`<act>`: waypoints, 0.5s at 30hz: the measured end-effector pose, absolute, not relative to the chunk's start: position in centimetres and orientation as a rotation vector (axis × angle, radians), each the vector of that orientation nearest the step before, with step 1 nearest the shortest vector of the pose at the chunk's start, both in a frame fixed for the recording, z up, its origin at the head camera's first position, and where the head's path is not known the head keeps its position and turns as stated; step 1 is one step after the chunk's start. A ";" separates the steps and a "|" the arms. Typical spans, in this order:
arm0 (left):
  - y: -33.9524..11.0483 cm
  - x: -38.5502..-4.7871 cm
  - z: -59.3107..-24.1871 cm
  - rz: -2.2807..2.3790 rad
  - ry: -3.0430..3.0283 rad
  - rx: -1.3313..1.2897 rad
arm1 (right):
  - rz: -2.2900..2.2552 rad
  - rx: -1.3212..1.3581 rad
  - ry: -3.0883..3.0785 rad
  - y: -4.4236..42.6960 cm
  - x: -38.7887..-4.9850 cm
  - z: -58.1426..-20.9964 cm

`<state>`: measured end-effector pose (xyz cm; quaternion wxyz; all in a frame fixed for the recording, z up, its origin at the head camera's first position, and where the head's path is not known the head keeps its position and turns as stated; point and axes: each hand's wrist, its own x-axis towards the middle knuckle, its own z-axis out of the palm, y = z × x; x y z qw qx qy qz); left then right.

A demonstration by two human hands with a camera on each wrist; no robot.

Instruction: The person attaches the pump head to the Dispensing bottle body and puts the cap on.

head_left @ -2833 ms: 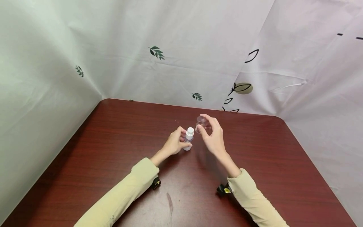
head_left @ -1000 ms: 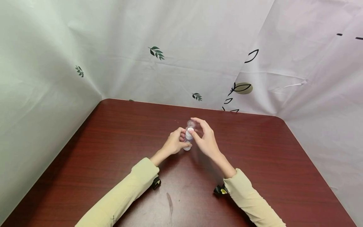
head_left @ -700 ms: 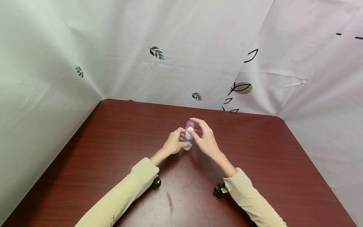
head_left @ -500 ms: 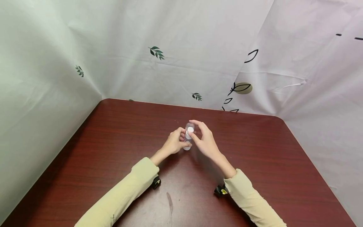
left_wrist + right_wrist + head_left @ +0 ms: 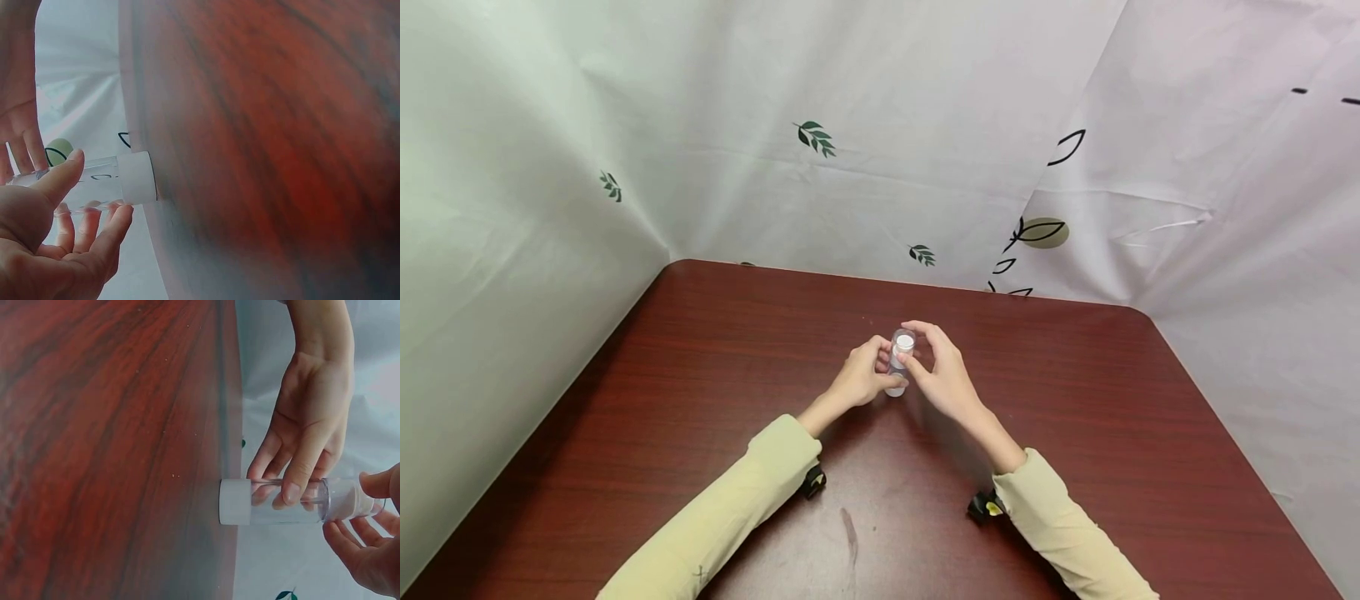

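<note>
A small clear bottle with a white base [image 5: 235, 502] stands upright on the table, and my left hand [image 5: 859, 379] grips its body between thumb and fingers. Over the bottle's white top [image 5: 906, 342] sits a clear cap [image 5: 342, 486], which my right hand [image 5: 951, 375] holds by its sides. In the right wrist view the cap's lower rim lies at the bottle's shoulder; whether it is fully seated I cannot tell. The left wrist view shows the bottle body [image 5: 103, 178] in the left fingers, while the upper end is partly hidden by the thumb.
The dark red-brown wooden table [image 5: 715, 350] reaches out around both hands. Behind it and at its sides hangs a pale curtain [image 5: 880, 167] with leaf prints. Black wrist cameras sit under the left sleeve [image 5: 775, 458] and right sleeve [image 5: 1037, 483].
The clear cap, held apart at the right earlier, has moved left over the bottle's white top and then down around it with my right hand. My left hand and the bottle have stayed put.
</note>
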<state>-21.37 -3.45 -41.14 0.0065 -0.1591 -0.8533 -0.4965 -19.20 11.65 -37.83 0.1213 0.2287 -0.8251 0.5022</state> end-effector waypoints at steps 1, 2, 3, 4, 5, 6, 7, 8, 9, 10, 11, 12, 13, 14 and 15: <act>-3.5 -21.4 -41.2 -1.554 -2.671 -0.500 | 1.468 0.668 -2.407 11.8 -19.5 -38.2; -3.5 -21.4 -41.2 -1.555 -2.675 -0.499 | 1.471 0.670 -2.405 11.9 -19.6 -38.5; -3.5 -21.4 -41.2 -1.548 -2.675 -0.503 | 1.473 0.673 -2.401 11.9 -19.7 -38.7; -3.5 -21.4 -41.1 -1.550 -2.678 -0.500 | 1.472 0.678 -2.399 12.0 -19.8 -38.8; -3.5 -21.4 -41.1 -1.551 -2.681 -0.496 | 1.468 0.683 -2.399 12.0 -19.8 -38.9; -3.5 -21.4 -41.1 -1.548 -2.683 -0.495 | 1.465 0.690 -2.397 12.1 -19.8 -39.0; -3.4 -21.4 -41.1 -1.546 -2.685 -0.493 | 1.459 0.696 -2.394 12.1 -19.8 -39.0; -3.4 -21.4 -41.1 -1.546 -2.686 -0.491 | 1.453 0.701 -2.393 12.1 -19.8 -39.1; -3.4 -21.5 -41.1 -1.540 -2.686 -0.493 | 1.444 0.705 -2.391 12.2 -19.8 -39.1; -3.4 -21.5 -41.1 -1.543 -2.687 -0.490 | 1.438 0.711 -2.389 12.2 -19.8 -39.1; -3.4 -21.5 -41.1 -1.541 -2.686 -0.491 | 1.434 0.715 -2.387 12.2 -19.8 -39.2; -3.4 -21.5 -41.1 -1.540 -2.687 -0.491 | 1.432 0.718 -2.386 12.2 -19.8 -39.2; -3.4 -21.5 -41.1 -1.539 -2.688 -0.491 | 1.426 0.719 -2.387 12.2 -19.9 -39.2; -3.4 -21.5 -41.1 -1.540 -2.689 -0.489 | 1.417 0.718 -2.390 12.2 -19.9 -39.2; -3.4 -21.6 -41.2 -1.542 -2.691 -0.488 | 1.411 0.720 -2.391 12.2 -19.9 -39.3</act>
